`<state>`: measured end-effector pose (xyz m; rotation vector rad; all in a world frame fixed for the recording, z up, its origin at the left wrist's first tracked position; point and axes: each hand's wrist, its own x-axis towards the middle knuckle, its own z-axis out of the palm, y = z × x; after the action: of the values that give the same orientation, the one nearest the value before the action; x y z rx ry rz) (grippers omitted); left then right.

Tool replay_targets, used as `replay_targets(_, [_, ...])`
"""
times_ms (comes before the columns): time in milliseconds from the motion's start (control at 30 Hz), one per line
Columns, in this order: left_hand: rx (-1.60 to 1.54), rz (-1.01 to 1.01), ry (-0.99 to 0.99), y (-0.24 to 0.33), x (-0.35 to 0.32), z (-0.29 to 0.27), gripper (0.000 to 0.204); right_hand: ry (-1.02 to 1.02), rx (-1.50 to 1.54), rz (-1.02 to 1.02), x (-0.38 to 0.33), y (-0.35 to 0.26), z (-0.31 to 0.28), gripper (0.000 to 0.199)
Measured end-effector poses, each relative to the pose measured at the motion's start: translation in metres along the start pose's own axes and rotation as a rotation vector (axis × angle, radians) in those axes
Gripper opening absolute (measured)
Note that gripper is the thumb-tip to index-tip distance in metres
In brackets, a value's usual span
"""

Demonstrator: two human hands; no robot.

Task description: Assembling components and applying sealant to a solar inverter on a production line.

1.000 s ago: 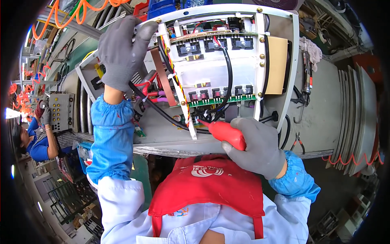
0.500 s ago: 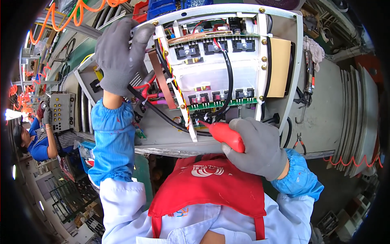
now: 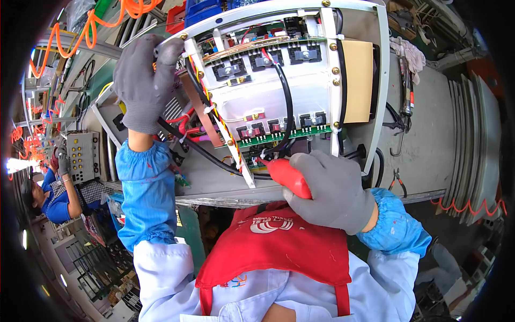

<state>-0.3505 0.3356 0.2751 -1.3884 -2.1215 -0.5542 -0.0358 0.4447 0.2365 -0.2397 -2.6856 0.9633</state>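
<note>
A white metal chassis (image 3: 382, 80) with circuit boards and cables stands tilted in front of me. At its upper left corner my left hand (image 3: 144, 80), in a grey glove, is closed round the frame. My right hand (image 3: 332, 188), also gloved, is wrapped round a red bottle (image 3: 288, 177) with a thin tip. This tip reaches the lower front of the chassis, close to the green circuit board (image 3: 284, 137) and the foot of the white upright bar (image 3: 244, 173). A black cable (image 3: 288, 96) arches across the silver plate (image 3: 273, 99) between the boards.
Pliers (image 3: 397, 182) lie near the bench's front edge at right, beyond them a long tool (image 3: 406, 96) and a rag (image 3: 406, 53). Stacked panels (image 3: 466, 139) stand far right. An orange coiled hose (image 3: 91, 32) hangs upper left. A co-worker (image 3: 51, 193) handles a control box (image 3: 83, 155) at left.
The chassis has shifted slightly left and up in view, and both my hands with it. My grip on the frame and on the red bottle stays the same.
</note>
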Motion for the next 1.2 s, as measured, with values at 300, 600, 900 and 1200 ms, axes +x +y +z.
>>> replay_targets(300, [0.004,-0.002,-0.012,-0.001,0.001,0.0,0.045,0.029,-0.053,-0.038,-0.006,-0.002,0.004,0.044])
replay_targets(600, [0.003,0.005,-0.009,0.003,0.002,-0.003,0.042,0.043,-0.049,-0.051,-0.007,-0.005,0.011,0.046])
replay_targets(900, [0.025,-0.008,-0.012,-0.002,0.0,0.002,0.046,0.088,0.037,0.041,-0.006,0.002,0.017,0.044])
replay_targets(1200, [0.011,-0.009,-0.034,0.0,0.003,-0.001,0.049,0.083,-0.019,0.05,-0.015,-0.005,0.017,0.046])
